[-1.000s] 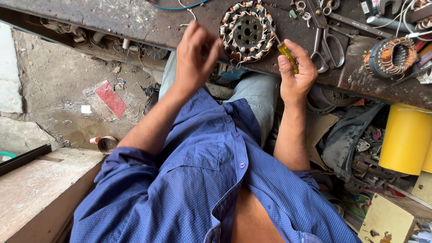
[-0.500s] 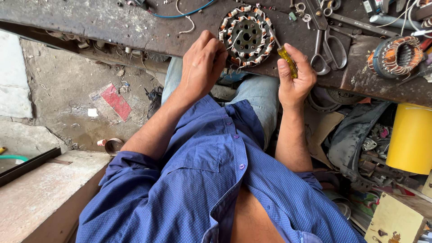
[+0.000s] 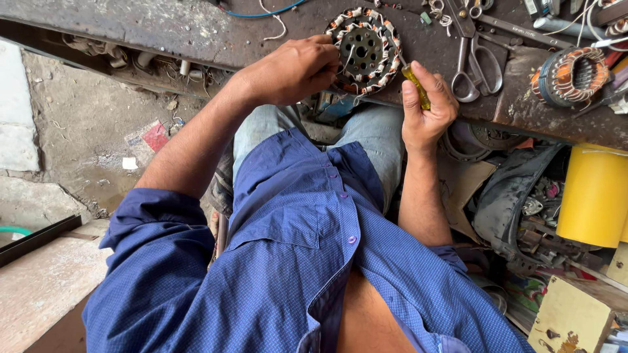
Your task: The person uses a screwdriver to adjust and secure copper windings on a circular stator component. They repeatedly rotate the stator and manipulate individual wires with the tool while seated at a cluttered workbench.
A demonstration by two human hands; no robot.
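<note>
Workbench (image 3: 196, 29): two wound stators (image 3: 364, 51); one scissors (image 3: 476, 62); one screwdriver (image 3: 415, 84)

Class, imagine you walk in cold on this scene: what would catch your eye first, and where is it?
First, the round motor stator ringed with copper coils, on the dark workbench at top centre, with the left hand at its edge. Beside it the right hand grips a yellow-handled screwdriver. A bright yellow roll glows at far right, below the bench.
</note>
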